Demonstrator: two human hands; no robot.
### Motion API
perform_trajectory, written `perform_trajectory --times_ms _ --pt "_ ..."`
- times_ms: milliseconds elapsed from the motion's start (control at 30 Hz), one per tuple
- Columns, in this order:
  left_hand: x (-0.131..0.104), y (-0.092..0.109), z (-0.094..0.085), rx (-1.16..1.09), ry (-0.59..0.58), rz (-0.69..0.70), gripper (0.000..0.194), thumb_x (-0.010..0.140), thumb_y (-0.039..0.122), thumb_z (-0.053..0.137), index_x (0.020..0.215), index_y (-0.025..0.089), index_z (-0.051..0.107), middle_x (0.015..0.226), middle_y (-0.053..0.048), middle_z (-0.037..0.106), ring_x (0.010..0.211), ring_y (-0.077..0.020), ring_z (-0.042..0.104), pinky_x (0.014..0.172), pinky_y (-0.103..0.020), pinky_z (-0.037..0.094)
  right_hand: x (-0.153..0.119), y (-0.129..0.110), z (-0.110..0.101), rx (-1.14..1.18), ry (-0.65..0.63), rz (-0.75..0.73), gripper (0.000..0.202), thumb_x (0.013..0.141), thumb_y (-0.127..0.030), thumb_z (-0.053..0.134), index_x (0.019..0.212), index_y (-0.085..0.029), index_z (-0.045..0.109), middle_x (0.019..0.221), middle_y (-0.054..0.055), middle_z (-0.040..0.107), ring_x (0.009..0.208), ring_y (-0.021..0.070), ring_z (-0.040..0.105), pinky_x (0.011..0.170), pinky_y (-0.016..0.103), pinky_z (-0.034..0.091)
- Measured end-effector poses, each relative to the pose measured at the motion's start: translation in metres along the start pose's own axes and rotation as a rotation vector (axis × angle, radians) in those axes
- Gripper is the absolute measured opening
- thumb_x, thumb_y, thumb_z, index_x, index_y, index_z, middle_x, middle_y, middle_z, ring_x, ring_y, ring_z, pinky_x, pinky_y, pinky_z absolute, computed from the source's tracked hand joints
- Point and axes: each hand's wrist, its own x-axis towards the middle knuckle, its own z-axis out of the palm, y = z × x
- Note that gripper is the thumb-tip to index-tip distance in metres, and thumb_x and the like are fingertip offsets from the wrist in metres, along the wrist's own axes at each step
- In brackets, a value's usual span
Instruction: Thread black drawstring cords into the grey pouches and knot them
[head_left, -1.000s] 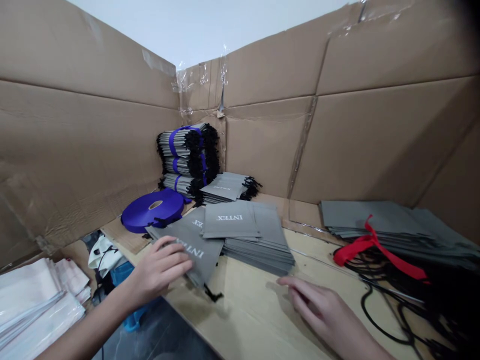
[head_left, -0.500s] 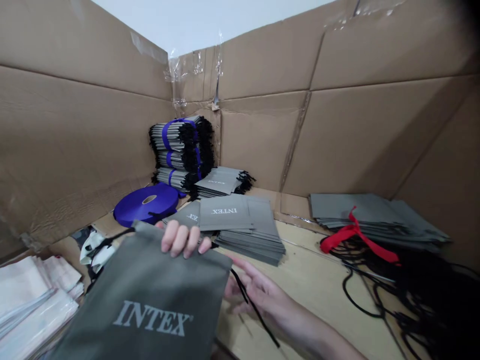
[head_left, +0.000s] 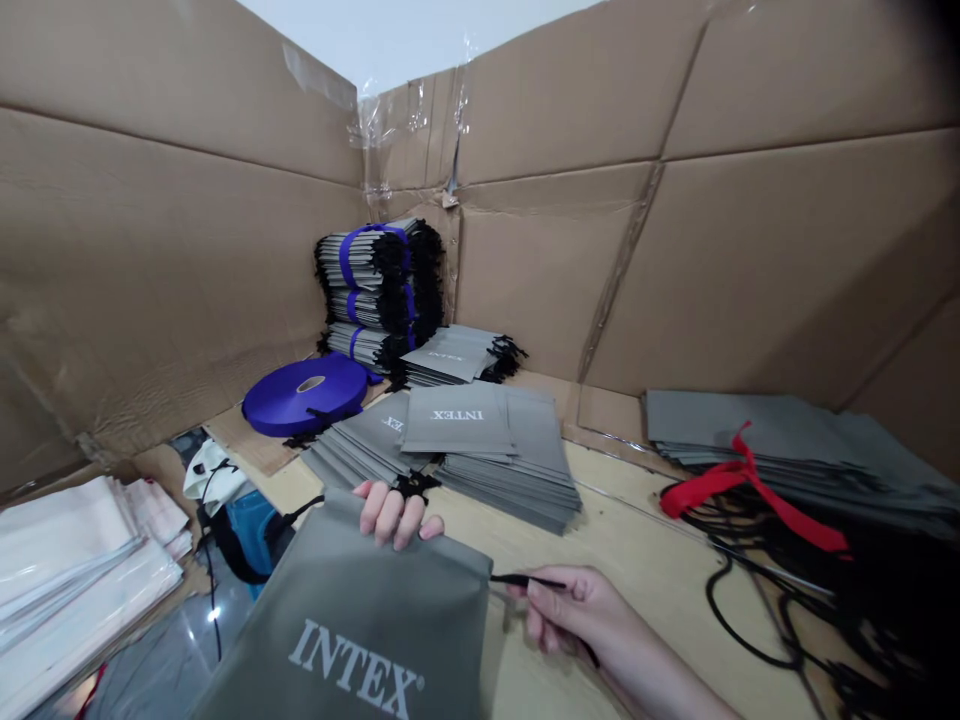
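Observation:
A grey drawstring bag (head_left: 360,610) with white INTEX lettering is held up at the front. My left hand (head_left: 397,512) grips its top edge, fingers folded over the front; the thumb is hidden behind. To the right of the bag, my right hand (head_left: 574,615) pinches the black cord (head_left: 517,579) that comes out of the bag's top right corner. Another black cord end sticks out at the top left corner. Behind the bag lie stacks of grey bags (head_left: 510,490), one with the INTEX print facing up.
A purple ribbon roll (head_left: 270,400) lies at the left. Bundled bags (head_left: 360,300) tied with purple ribbon stand in the corner of the cardboard walls (head_left: 540,270). At the right are more grey pieces (head_left: 750,425), a red strip (head_left: 757,490) and tangled black cords (head_left: 787,640). White packets (head_left: 75,560) lie far left.
My right hand has moved from beside the bag's corner to the right and now pinches the cord, which is drawn out sideways. The bag sits slightly lower and further right in view.

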Motion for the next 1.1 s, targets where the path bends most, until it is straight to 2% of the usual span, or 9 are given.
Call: perform_trajectory --times_ms 133,300,433,567,700,800,933,1100 --pt "0.005 0.002 0.011 -0.178 0.146 -0.034 0.062 0.079 0.071 -0.002 0.045 0.02 0.0 0.028 0.007 -0.028 0.022 -0.0082 -0.012 0.032 -0.025 0.007 0.001 0.0 -0.004 0.024 0.094 -0.004 0.051 0.061 -0.055 0.071 0.09 -0.013 0.069 0.055 0.001 0.061 0.044 0.0051 0.044 0.042 0.017 0.025" --pt "0.008 0.003 0.012 -0.354 0.215 -0.082 0.062 0.082 0.067 -0.005 0.043 0.019 0.0 0.028 0.007 -0.029 0.021 -0.0076 -0.014 0.032 -0.025 0.006 0.005 0.003 -0.006 -0.056 0.178 -0.028 0.049 0.056 -0.058 0.071 0.076 -0.013 0.068 0.053 0.001 0.06 0.044 0.008 0.046 0.043 0.02 0.03" --pt "0.007 0.003 0.005 -0.471 0.182 -0.107 0.062 0.087 0.06 0.0 0.04 0.019 0.001 0.025 0.006 -0.019 0.02 -0.0082 -0.004 0.033 -0.026 0.011 0.007 0.005 -0.01 -0.132 0.271 -0.071 0.046 0.058 -0.059 0.069 0.062 -0.014 0.062 0.055 0.002 0.061 0.044 0.0081 0.046 0.043 0.021 0.034" --pt "0.0 0.01 0.002 -0.56 0.112 -0.099 0.062 0.091 0.05 0.016 0.039 0.019 0.004 0.027 0.006 -0.008 0.024 -0.0089 0.007 0.038 -0.027 0.022 0.01 0.008 -0.017 -0.058 0.25 -0.014 0.05 0.053 -0.064 0.069 0.06 -0.016 0.055 0.057 0.002 0.063 0.04 0.0064 0.046 0.041 0.019 0.033" --pt "-0.009 0.037 0.004 -0.61 0.027 -0.116 0.058 0.089 0.039 0.029 0.039 0.018 0.008 0.032 0.006 0.001 0.031 -0.0093 0.016 0.051 -0.03 0.034 0.011 0.008 -0.027 -0.024 0.281 0.015 0.057 0.046 -0.07 0.068 0.053 -0.016 0.05 0.044 -0.002 0.054 0.03 0.0036 0.036 0.032 0.017 0.026" --pt "-0.014 0.06 0.009 -0.693 -0.045 -0.162 0.052 0.09 0.032 0.026 0.043 0.017 0.011 0.037 0.005 0.003 0.038 -0.0106 0.017 0.057 -0.031 0.035 0.011 0.007 -0.035 -0.01 0.29 0.036 0.056 0.047 -0.067 0.07 0.051 -0.016 0.05 0.042 -0.004 0.05 0.028 0.0023 0.032 0.031 0.017 0.026" --pt "-0.013 0.074 0.015 -0.737 -0.009 -0.2 0.05 0.091 0.027 0.024 0.046 0.015 0.008 0.04 0.004 0.0 0.041 -0.0106 0.011 0.053 -0.028 0.032 0.015 0.01 -0.046 0.062 0.266 0.055 0.052 0.051 -0.062 0.072 0.052 -0.016 0.05 0.043 -0.002 0.053 0.029 0.0026 0.035 0.033 0.017 0.027" --pt "-0.011 0.073 0.012 -0.724 0.061 -0.236 0.05 0.094 0.024 0.021 0.046 0.014 0.008 0.043 0.004 0.0 0.043 -0.01 0.01 0.058 -0.029 0.034 0.014 0.011 -0.049 0.105 0.3 0.069 0.046 0.054 -0.057 0.073 0.053 -0.016 0.051 0.045 0.0 0.056 0.031 0.0043 0.038 0.035 0.019 0.028"
